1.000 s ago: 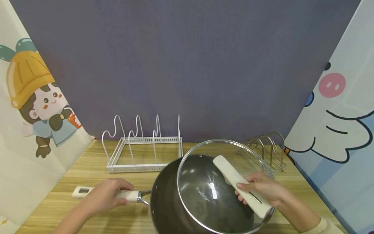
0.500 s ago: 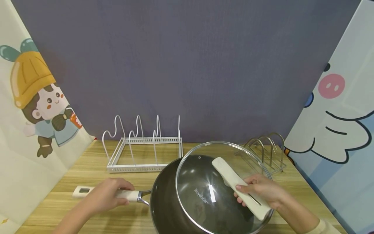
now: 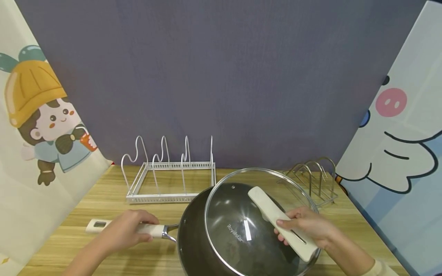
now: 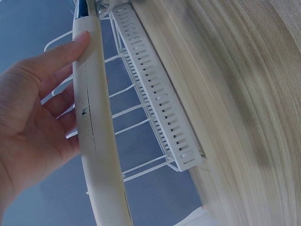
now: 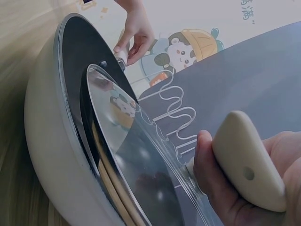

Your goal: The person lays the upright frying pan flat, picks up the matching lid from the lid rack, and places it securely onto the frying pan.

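A deep dark wok with a cream outside stands at the front of the table, its cream handle pointing left. My left hand holds that handle; the left wrist view has the thumb lying along the handle and the fingers behind it. Over the right part of the wok is a clear glass lid with a metal rim, off centre to the right. My right hand grips the lid's long cream handle. Seen from the right wrist, the lid overlaps the wok's mouth, leaving the left part uncovered.
Behind the wok's handle stands a white wire rack with upright dividers. A smaller metal rack is at the back right, partly seen through the lid. A grey panel closes off the back of the wooden table.
The lid and my right hand have shifted slightly left and a little down in the head view, further over the wok. The left hand and the wok stay where they were.
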Demonstrator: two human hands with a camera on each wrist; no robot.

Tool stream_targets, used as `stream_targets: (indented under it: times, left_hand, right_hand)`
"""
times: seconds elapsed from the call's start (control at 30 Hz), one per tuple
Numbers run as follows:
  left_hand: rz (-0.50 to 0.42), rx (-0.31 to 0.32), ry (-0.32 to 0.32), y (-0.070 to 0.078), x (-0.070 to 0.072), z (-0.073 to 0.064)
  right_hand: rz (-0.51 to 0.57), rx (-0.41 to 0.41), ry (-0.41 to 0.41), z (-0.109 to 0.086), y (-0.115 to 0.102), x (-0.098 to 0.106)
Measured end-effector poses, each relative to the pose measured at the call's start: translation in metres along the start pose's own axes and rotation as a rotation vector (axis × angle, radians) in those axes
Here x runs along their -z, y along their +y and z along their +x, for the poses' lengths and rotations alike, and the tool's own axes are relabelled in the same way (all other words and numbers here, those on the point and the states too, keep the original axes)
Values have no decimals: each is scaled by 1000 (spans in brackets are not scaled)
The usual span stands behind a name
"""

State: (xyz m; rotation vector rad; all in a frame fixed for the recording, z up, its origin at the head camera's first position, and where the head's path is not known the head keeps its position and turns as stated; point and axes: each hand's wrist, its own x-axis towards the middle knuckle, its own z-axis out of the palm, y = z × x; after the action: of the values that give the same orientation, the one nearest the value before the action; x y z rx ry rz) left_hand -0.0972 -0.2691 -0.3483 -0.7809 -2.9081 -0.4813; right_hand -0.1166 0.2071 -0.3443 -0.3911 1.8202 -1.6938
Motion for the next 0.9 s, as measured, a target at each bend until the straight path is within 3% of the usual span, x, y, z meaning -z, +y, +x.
stream_targets:
  times: [0.9]
  left_hand:
    - [-3, 21, 0, 2, 0, 0]
  right_hand:
    - [34, 16, -43, 2, 4, -4]
